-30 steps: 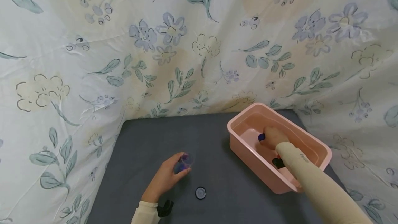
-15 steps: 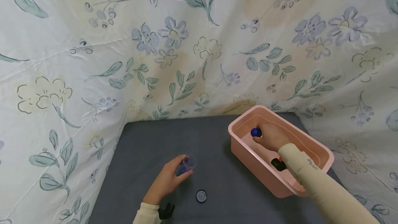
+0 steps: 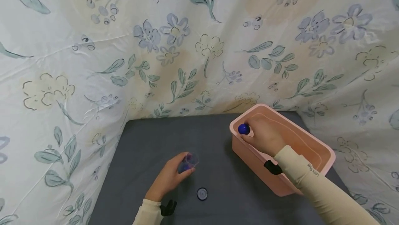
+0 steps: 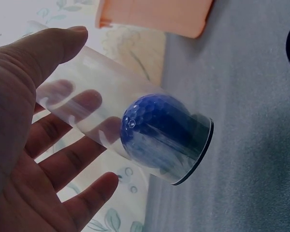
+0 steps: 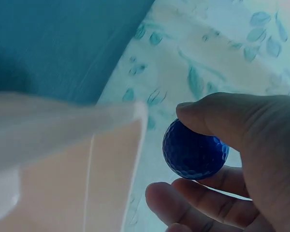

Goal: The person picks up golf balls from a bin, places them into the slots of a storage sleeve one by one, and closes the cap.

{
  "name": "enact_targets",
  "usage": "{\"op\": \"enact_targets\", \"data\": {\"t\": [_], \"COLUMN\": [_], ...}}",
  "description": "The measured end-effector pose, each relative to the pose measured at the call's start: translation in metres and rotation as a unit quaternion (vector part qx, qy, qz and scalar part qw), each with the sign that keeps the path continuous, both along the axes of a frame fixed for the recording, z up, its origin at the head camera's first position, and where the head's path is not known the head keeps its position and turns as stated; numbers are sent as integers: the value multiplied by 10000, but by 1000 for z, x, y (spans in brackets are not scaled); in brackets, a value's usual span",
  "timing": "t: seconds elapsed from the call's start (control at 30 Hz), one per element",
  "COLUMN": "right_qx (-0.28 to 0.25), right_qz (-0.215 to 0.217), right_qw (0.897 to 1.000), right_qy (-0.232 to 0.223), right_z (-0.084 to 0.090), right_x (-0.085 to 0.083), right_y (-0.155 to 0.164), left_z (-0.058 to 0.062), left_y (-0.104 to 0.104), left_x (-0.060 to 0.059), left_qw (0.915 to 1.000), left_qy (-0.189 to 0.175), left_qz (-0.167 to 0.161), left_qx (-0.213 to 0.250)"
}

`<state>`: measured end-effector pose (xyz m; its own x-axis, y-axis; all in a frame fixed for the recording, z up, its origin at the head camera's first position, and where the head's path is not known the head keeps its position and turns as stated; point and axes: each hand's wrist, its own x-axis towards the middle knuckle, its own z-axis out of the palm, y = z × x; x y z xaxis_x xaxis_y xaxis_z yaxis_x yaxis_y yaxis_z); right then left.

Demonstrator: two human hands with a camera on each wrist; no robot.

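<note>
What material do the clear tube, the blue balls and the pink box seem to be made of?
The clear round tube looks like thin glossy plastic: fingers show through it and it carries white glints. The dimpled blue ball looks like a hard-shelled golf ball, given its regular dimples and slight sheen. The pink rectangular box seems moulded plastic, smooth and matte, with rounded rims.

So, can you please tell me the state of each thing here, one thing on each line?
Clear tube: open, lid off, held by left hand, one blue ball inside.
Second blue ball: pinched by right hand above bin corner.
Pink bin: open, upright.
Black lid: flat on table.
</note>
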<state>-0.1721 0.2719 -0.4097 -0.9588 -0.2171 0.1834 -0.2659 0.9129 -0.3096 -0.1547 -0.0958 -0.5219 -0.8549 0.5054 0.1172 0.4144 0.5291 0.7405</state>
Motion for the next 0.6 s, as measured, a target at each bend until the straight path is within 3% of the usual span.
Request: {"op": "enact_targets", "data": {"t": [0.17, 0.37, 0.6], "right_qx": [-265, -693, -989], "right_qz": [264, 151, 214], "right_qw": [9993, 9973, 9944], "right_qy": [66, -180, -306], "right_z": [3, -2, -10], "right_x": [7, 18, 19], "right_y": [-23, -50, -74], "left_z": [4, 6, 7], "left_y": [0, -1, -1], "left_x": [-2, -2, -3], "left_qw": [10000, 9999, 9999], "left_qy": [-84, -64, 26], "left_qz": [42, 64, 51], "left_qx": [24, -48, -83]}}
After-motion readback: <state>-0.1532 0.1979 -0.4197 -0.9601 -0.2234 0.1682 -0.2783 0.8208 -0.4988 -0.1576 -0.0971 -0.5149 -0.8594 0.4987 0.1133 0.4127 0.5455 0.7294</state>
